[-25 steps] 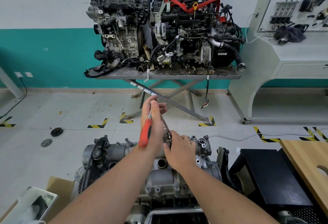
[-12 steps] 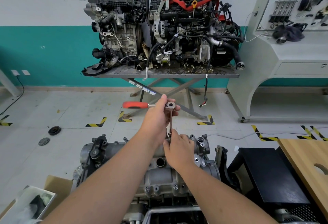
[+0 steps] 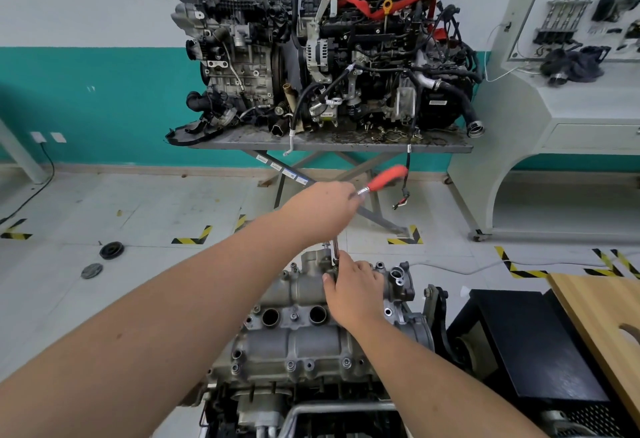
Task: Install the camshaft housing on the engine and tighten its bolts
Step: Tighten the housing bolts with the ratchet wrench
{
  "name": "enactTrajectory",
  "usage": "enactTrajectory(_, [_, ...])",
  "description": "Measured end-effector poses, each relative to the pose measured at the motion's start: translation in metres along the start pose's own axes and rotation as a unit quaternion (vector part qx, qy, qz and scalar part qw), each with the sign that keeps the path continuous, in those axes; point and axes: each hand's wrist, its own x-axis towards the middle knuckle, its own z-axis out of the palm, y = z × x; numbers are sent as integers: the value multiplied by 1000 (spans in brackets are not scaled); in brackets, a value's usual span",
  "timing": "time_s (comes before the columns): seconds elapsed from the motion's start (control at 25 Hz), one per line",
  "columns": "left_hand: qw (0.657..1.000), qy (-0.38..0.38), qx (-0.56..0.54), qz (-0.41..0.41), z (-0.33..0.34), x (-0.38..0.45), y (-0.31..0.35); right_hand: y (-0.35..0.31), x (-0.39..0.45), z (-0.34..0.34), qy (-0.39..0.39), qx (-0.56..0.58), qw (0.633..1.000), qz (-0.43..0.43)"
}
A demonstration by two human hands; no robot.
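1. Swung round since half a second ago, the ratchet's red handle [image 3: 388, 177] now points right and away, where before it pointed left – the left hand [image 3: 323, 210] has carried it through a good part of a turn.
2. Camshaft housing [image 3: 298, 340] sits already in place on top of the engine [image 3: 263, 403], near and centre in the view, so seating looks done; the work now is tightening.
3. Left-hand fingers are closed round the ratchet just behind its head, with the extension bar [image 3: 335, 250] running down to a bolt at the housing's far end.
4. Right hand [image 3: 356, 290] rests on that far end, its fingers curled closed about the foot of the bar to steady it; the bolt itself is hidden.
5. Several bolt heads show along the near flange [image 3: 291, 365]. Whether they are fully tight I cannot tell – a judgement: some bolts likely remain.
6. Engine stands on a low stand over a pale tiled floor [image 3: 104, 202] marked with yellow-black tape.
7. Farther off, a grey table [image 3: 329, 144] carries two complete engines against a white and teal wall; a training console [image 3: 571, 118] stands right, a wooden board [image 3: 602, 306] near right.
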Motion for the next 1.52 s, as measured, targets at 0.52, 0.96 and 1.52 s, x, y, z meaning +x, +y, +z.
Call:
enactTrajectory(0.52, [912,237,-330,53,81,-32,-11,-3,-4,-7,-3,1,1000,-5])
enactTrajectory(0.96, [716,126,-678,-111,68,-28,-5,0,-1,0,-1,-18,1000,0])
enactTrajectory(1.52, [904,-25,-399,-149,6,-4,-5,0,-1,-1,-1,-10,1000,-7])
